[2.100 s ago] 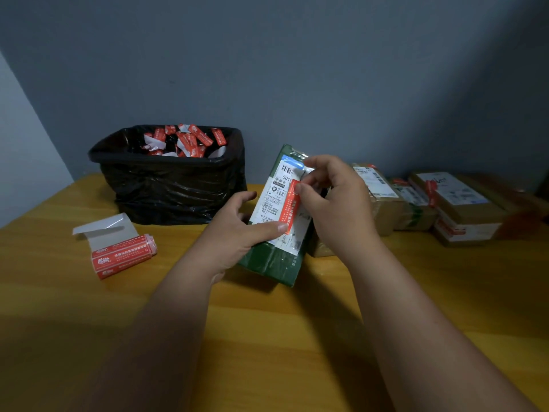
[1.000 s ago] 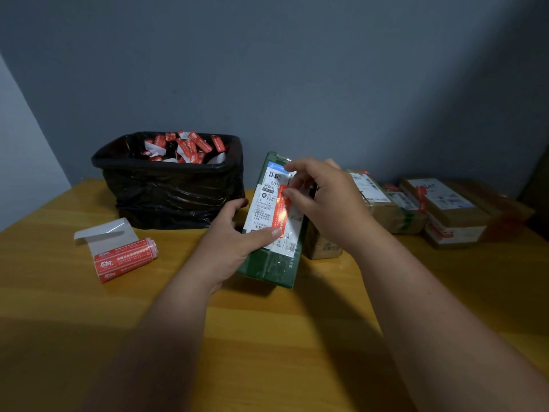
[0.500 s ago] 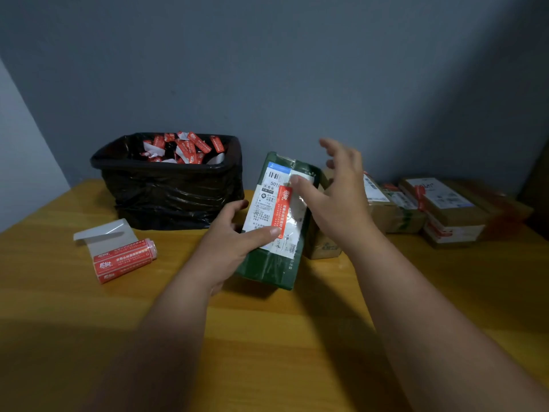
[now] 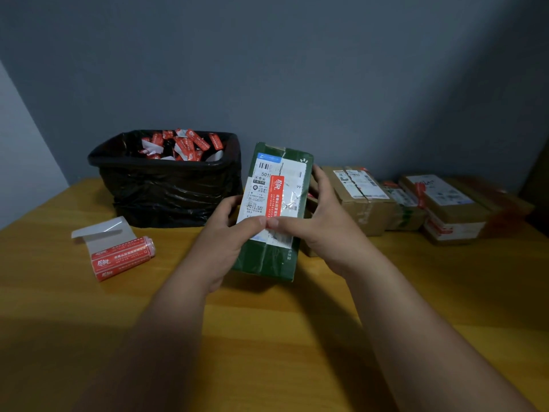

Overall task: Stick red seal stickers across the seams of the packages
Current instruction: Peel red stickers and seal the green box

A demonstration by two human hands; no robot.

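A green package (image 4: 267, 257) with a white shipping label stands tilted on the wooden table (image 4: 267, 337). A red seal sticker (image 4: 276, 197) runs lengthwise down its label. My left hand (image 4: 228, 242) grips the package's left side, thumb on the label. My right hand (image 4: 323, 221) grips the right side, its thumb pressing the sticker's lower end beside the left thumb. A roll of red seal stickers (image 4: 121, 257) with a loose white backing strip lies at the left.
A bin lined with a black bag (image 4: 166, 188) holds several discarded red and white sticker backings behind the green package. Several brown cardboard packages (image 4: 362, 197) with labels and red stickers (image 4: 445, 203) sit in a row at the right, along the grey wall.
My right hand let go of the sticker's top, lifted open, then came down to grip the package's right side with its thumb on the sticker's lower end. The sticker now lies flat.
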